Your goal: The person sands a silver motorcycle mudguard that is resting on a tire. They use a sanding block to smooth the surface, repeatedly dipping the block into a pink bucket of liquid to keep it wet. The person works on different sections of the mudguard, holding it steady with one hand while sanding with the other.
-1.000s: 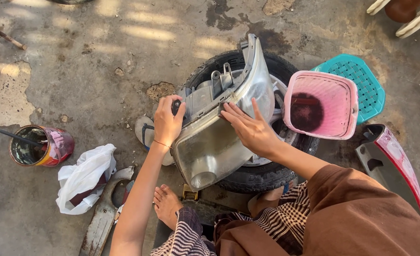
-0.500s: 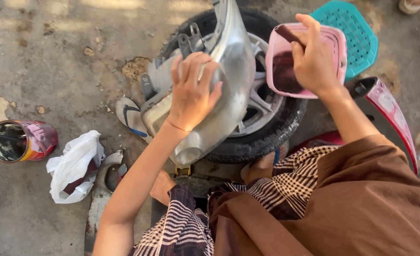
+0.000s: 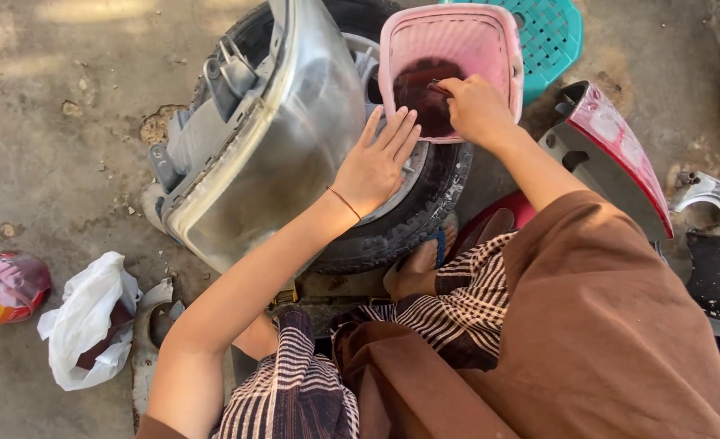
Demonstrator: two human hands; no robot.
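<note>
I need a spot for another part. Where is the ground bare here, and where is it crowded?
Bare concrete lies at upper left, bordered by the silver panel and the white bag. Crowded: the right side, where the left hand, right hand, pink basket, tyre and red cover cluster.
</note>
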